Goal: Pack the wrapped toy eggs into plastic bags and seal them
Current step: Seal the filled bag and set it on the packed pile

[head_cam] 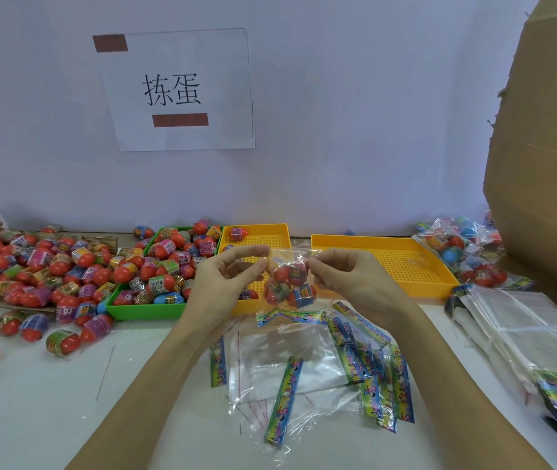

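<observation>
A white counter (50,401) stands against a pale wall with a paper sign (179,89). Loose eggs (33,266) lie left, a green tray (141,308) and yellow trays (406,283) behind, a carton (541,147) right. Both hands, left (223,283) and right (348,283), pinch the top of a filled bag (289,283) above empty bags (287,364).

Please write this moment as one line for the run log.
step: sealing | left hand: pinches bag top | right hand: pinches bag top | bag: held up, eggs inside | seal: cannot tell

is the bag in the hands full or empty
Holding eggs: several wrapped eggs sit in the bag, which the left hand and right hand pinch by its top.
</observation>
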The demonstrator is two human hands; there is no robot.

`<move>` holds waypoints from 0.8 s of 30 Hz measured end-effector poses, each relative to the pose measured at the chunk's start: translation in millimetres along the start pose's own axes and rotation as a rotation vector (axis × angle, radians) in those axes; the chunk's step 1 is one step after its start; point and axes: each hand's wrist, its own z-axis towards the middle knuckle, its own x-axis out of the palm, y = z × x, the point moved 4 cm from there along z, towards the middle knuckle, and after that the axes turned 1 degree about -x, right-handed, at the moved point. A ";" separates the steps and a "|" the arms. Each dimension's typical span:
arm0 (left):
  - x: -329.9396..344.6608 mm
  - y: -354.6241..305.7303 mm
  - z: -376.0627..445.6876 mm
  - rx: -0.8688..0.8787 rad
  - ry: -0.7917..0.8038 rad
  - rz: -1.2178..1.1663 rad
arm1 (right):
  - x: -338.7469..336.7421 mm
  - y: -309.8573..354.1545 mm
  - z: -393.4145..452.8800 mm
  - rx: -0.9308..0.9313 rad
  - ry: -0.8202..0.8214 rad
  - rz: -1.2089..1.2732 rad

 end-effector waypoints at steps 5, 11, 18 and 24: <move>2.2 -2.6 3.8 0.001 -0.006 -0.182 | -0.6 7.7 -0.6 -0.027 0.012 -0.006; 4.7 -5.9 0.7 0.062 0.028 -0.148 | -2.0 7.7 -1.7 -0.029 0.008 0.007; 6.4 -6.1 -1.2 -0.020 0.037 -0.110 | 6.7 10.3 -1.4 -0.052 -0.070 0.057; 6.3 -6.2 -4.4 -0.043 0.014 0.090 | 11.9 13.7 -5.0 -0.109 -0.096 -0.054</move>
